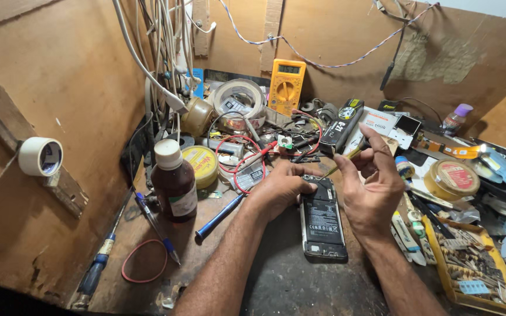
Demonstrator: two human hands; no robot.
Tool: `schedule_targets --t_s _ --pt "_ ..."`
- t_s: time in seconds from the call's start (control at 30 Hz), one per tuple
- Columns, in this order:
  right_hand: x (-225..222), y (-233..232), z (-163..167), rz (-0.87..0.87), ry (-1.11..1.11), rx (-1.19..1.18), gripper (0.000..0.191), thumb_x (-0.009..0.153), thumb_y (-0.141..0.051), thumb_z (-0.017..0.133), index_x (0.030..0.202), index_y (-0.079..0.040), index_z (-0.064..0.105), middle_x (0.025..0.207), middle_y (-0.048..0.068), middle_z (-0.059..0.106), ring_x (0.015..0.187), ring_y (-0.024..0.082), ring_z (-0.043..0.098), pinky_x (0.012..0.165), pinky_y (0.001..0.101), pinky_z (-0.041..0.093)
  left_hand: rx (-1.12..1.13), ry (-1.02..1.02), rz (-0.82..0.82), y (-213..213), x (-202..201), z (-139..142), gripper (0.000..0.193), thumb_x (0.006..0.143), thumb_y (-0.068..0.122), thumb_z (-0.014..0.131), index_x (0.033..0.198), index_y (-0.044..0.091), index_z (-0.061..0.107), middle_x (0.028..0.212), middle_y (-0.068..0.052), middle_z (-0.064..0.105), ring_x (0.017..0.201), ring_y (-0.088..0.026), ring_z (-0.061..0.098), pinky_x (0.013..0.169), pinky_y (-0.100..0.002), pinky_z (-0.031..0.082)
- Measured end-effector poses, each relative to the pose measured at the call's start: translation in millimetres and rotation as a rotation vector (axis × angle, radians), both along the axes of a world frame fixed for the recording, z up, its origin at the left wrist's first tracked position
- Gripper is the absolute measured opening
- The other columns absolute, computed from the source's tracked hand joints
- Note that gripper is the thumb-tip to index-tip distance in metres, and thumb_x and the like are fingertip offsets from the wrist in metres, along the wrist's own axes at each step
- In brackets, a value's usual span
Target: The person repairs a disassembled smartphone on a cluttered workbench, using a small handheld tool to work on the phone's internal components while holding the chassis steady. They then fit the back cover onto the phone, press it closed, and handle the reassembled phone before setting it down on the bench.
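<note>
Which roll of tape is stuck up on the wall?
The white tape roll on the left wooden wall. The bigger tape roll sits at the back of the bench among the wires, beside the yellow multimeter.
</note>
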State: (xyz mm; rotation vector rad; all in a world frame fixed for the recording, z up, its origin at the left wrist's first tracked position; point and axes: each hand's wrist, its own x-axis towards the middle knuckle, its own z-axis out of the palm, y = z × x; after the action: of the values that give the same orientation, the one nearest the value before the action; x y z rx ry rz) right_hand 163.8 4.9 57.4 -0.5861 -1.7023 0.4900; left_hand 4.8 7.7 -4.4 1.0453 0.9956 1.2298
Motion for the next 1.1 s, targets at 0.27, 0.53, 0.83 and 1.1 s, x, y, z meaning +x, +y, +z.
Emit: schedule_targets --t_s 0.27,0.53,0.83,1.1 --pt "2.1 -6.7 0.9 0.009 -0.035 -0.058 0.057 0.107 -0.001 0.058 0.158 -0.003 0.034 0.107 0.011 0.071 0.096 0.014 0.073 0.080 0.0235 0.059 -0.012 -0.037 -0.019 -1.5 1.1 2.8 0.035 0.084 -0.004 0.063 0.117 -0.001 0.074 0.093 -0.007 0.074 0.078 -0.014 0.069 0.068 -0.029 0.056" --pt "17.9 7.4 -4.1 -0.152 -0.195 -0.243 0.020 0.102 -0.015 0.067 0.115 0.001 0.065 0.091 0.010 0.068 0.070 0.016 0.063 0.058 0.0299 0.050 0.020 -0.004 -0.019 -1.3 0.9 3.0 0.037 0.084 -0.005 0.063 0.119 -0.001 0.075 0.095 -0.008 0.075 0.078 -0.014 0.069 0.069 -0.030 0.055" --pt "14.9 5.4 -2.4 -0.123 -0.561 -0.101 0.027 0.084 -0.015 0.075 0.107 -0.002 0.073 0.088 0.012 0.066 0.080 0.024 0.068 0.069 0.0383 0.053 0.110 -0.005 -0.025 -2.5 -0.4 -1.0 0.043 0.079 -0.002 0.061 0.119 0.001 0.075 0.096 -0.006 0.074 0.077 -0.010 0.066 0.065 -0.024 0.052" --pt "10.4 3.7 6.8 -0.216 -0.811 -0.049 0.031 0.088 -0.021 0.067 0.113 -0.003 0.066 0.100 0.019 0.061 0.093 0.041 0.065 0.078 0.0518 0.052 0.144 0.089 -0.003 2.2 0.1 -8.4 0.033 0.084 0.005 0.066 0.115 0.001 0.076 0.090 -0.001 0.072 0.074 -0.006 0.062 0.062 -0.023 0.049"
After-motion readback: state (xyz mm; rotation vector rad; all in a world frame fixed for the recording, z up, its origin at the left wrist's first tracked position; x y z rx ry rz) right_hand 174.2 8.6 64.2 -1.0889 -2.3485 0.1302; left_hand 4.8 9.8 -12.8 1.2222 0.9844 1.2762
